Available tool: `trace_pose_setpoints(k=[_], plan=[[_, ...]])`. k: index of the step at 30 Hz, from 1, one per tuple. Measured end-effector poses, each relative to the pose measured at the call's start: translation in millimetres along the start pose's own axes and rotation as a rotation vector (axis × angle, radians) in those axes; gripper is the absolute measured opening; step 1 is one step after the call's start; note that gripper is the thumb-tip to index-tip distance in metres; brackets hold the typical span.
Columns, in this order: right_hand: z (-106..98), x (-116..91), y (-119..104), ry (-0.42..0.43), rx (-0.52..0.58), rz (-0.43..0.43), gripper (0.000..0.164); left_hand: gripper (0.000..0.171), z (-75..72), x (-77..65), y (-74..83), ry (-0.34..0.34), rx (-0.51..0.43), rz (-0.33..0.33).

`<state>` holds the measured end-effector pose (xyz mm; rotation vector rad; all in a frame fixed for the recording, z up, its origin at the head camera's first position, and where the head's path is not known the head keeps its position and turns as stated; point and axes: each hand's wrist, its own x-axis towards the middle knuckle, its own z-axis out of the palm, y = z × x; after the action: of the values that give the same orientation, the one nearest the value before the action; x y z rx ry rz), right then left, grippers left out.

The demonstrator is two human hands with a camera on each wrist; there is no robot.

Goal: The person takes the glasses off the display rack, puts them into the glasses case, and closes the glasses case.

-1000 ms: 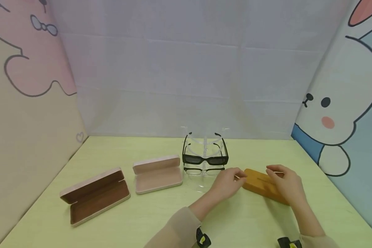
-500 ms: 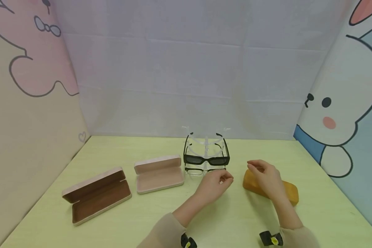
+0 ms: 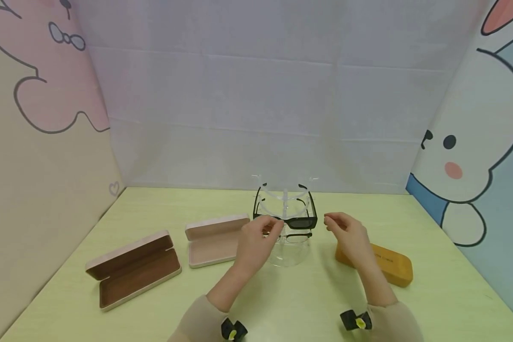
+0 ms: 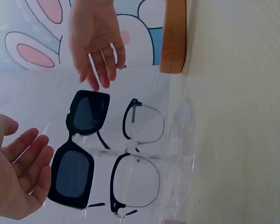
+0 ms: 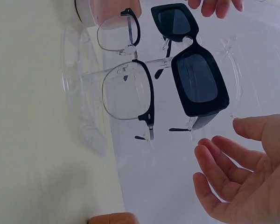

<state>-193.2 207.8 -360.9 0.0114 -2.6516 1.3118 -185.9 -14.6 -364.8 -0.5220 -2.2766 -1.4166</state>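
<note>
A pair of black sunglasses (image 3: 301, 223) sits on a clear display stand (image 3: 285, 197). Below it on the same stand hang thin eyeglasses (image 5: 151, 95) with black brow bars. My left hand (image 3: 256, 240) is at the left end of the sunglasses, covering part of them in the head view. In the left wrist view its loosely bent fingers (image 4: 31, 156) lie close to one dark lens; contact is unclear. Right of the sunglasses, my right hand (image 3: 348, 235) hovers with relaxed fingers, a gap apart from them. Neither hand grips anything.
Under the right forearm lies a closed orange-brown glasses case (image 3: 393, 266). Left of the stand, an open pink case (image 3: 218, 244) lies partly behind the left hand. Farther left is another open case with brown lining (image 3: 138, 278). A pale curtain (image 3: 222, 118) hangs behind the table.
Both hands have moved left, away from the orange-brown case and up to either side of the sunglasses. The case has turned or shifted slightly on the table.
</note>
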Motion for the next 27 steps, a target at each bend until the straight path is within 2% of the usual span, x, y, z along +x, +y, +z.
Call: trace_pose_setpoints(k=[5, 8, 10, 13, 17, 22, 27], plan=[[7, 4, -9, -0.021, 0.046, 0.014, 0.039, 0.02, -16.9, 13.1, -7.8, 0.174, -0.034, -0.073], [10, 6, -12, -0.037, 0.059, 0.034, 0.041, 0.019, -23.6, 20.2, -14.8, 0.227, -0.014, -0.117], [11, 7, -13, -0.04, 0.065, 0.047, 0.041, 0.018, -26.3, 23.8, -20.5, 0.236, -0.002, -0.172], [13, 9, -15, -0.036, 0.069, 0.058, 0.04, 0.018, -28.3, 27.0, -27.7, 0.23, 0.009, -0.292], [16, 11, -19, -0.029, 0.081, 0.078, 0.04, 0.024, -26.4, 28.7, -33.2, 0.179, -0.009, -0.437], [16, 12, -21, -0.024, 0.088, 0.106, 0.045, 0.033, -20.2, 28.2, -31.9, 0.093, -0.071, -0.504], [18, 11, -20, -0.045, 0.107, 0.13, 0.046, 0.033, -16.8, 27.2, -30.3, 0.069, -0.142, -0.556]])
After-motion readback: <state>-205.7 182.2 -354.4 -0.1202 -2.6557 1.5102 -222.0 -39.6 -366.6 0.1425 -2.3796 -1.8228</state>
